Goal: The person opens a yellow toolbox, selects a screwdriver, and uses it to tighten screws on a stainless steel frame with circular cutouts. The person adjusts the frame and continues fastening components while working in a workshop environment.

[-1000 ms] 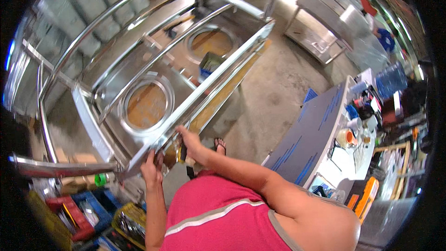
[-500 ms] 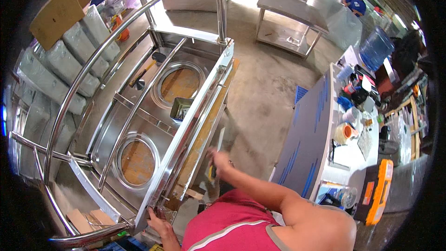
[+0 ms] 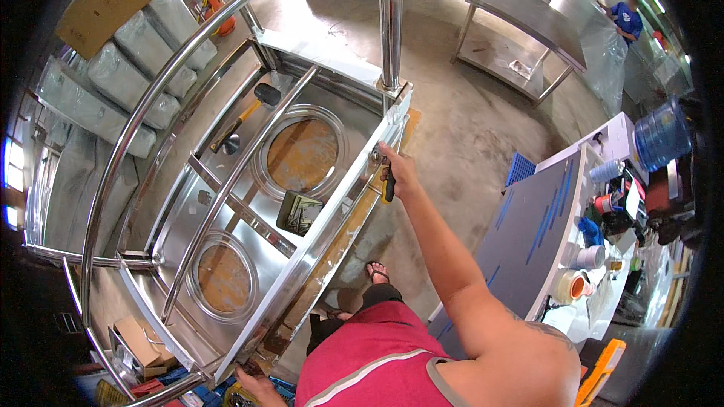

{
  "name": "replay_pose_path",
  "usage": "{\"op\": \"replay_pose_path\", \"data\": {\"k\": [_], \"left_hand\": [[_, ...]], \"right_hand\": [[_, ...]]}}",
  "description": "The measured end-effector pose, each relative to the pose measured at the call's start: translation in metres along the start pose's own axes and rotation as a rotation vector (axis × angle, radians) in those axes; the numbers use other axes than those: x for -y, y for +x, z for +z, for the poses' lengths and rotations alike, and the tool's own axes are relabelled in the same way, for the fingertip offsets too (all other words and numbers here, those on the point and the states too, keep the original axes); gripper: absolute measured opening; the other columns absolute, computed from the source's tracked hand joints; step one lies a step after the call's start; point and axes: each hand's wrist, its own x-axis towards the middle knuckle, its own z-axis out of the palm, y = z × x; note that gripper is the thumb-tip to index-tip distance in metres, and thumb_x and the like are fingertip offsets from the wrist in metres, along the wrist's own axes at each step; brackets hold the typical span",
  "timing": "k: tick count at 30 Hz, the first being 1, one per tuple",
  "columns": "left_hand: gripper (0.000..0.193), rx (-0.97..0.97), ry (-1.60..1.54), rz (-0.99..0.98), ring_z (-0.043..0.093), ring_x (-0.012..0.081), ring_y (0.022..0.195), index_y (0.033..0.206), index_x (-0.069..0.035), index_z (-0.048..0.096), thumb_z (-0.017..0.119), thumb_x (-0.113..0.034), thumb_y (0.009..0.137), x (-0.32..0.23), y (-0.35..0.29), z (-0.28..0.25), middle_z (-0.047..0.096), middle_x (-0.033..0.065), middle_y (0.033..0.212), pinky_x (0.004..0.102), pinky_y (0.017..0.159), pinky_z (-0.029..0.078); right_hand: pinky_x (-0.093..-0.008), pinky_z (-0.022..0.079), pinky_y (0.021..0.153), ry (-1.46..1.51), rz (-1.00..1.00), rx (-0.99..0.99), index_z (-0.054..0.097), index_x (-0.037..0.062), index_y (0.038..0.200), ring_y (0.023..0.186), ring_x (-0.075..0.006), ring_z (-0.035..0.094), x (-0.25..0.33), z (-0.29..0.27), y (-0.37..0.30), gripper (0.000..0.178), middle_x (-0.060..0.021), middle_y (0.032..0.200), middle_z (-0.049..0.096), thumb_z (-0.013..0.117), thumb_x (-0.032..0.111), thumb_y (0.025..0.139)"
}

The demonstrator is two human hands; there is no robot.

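Note:
In my right hand (image 3: 398,172) is a tool with a black-and-yellow handle (image 3: 388,186); the fingers are closed round it at the far right part of a steel frame's edge (image 3: 332,209). The tool's blade is hidden now. My left hand (image 3: 260,387) is low at the frame's near corner, its fingers partly hidden. Two round ringed openings (image 3: 302,152) are set in the steel panel. On the panel lie a mallet (image 3: 243,117) with a black head and yellow handle, and a small open box (image 3: 300,212) of metal pieces.
Curved steel tubes (image 3: 124,136) arch over the frame's left side. Wrapped pale panels (image 3: 128,68) lean at the left. A grey-sided workbench (image 3: 520,222) with tape rolls stands to my right. A steel table (image 3: 520,11) and a person in blue (image 3: 626,19) are farther back.
My right hand with the tool has gone up and forward to the frame's far right edge, arm now stretched out. The left hand sits slightly lower. The whole view has shifted.

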Motion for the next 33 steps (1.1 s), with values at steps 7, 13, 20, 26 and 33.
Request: {"op": "replay_pose_path", "data": {"k": [7,13,20,26,33], "left_hand": [[0.04,0.05,-0.012,-0.077,0.068,0.0227,0.103,0.128,-0.001,0.062,0.061,-0.029,0.099,0.01,0.022,-0.018,0.069,0.0108,0.121,0.0342,0.086,0.058],[0.041,0.081,0.007,0.011,0.067,0.0231,0.106,0.128,0.0,0.063,0.061,-0.029,0.099,0.011,0.018,-0.019,0.069,0.0098,0.12,0.0339,0.088,0.057],[0.043,0.065,0.035,0.055,0.067,0.0259,0.107,0.127,0.001,0.063,0.062,-0.033,0.102,0.014,0.021,-0.02,0.068,0.0117,0.121,0.0365,0.09,0.057],[0.037,0.024,0.01,0.091,0.066,0.0237,0.103,0.122,-0.001,0.066,0.063,-0.032,0.101,0.023,0.022,-0.022,0.069,0.0107,0.116,0.0358,0.087,0.056],[0.04,-0.008,-0.051,0.076,0.063,0.0244,0.11,0.131,-0.002,0.061,0.06,-0.031,0.102,0.022,-0.004,0.005,0.065,0.0107,0.125,0.0364,0.089,0.055]], "right_hand": [[-0.0286,0.046,0.047,-0.006,0.104,0.095,0.071,0.0041,0.103,0.052,-0.0118,0.055,0.004,-0.013,-0.001,0.034,-0.0064,0.084,0.071,0.082,0.033,0.089],[-0.0283,0.046,0.048,0.121,0.095,-0.006,0.068,0.0062,0.102,0.056,-0.0102,0.053,-0.021,-0.007,0.001,0.034,-0.0054,0.082,0.068,0.08,0.036,0.091],[-0.0273,0.044,0.049,0.177,0.12,0.007,0.068,0.0055,0.106,0.055,-0.0109,0.051,-0.023,-0.007,-0.004,0.038,-0.0055,0.084,0.07,0.081,0.038,0.09],[-0.0275,0.043,0.048,0.218,0.118,-0.006,0.066,0.0086,0.099,0.053,-0.0112,0.048,-0.018,0.005,-0.013,0.038,0.0001,0.072,0.06,0.082,0.041,0.089],[-0.0378,0.057,0.06,0.178,0.144,0.123,0.068,0.0078,0.108,0.065,-0.0205,0.064,-0.04,-0.02,0.022,0.041,-0.0019,0.078,0.064,0.077,0.045,0.092]]}}
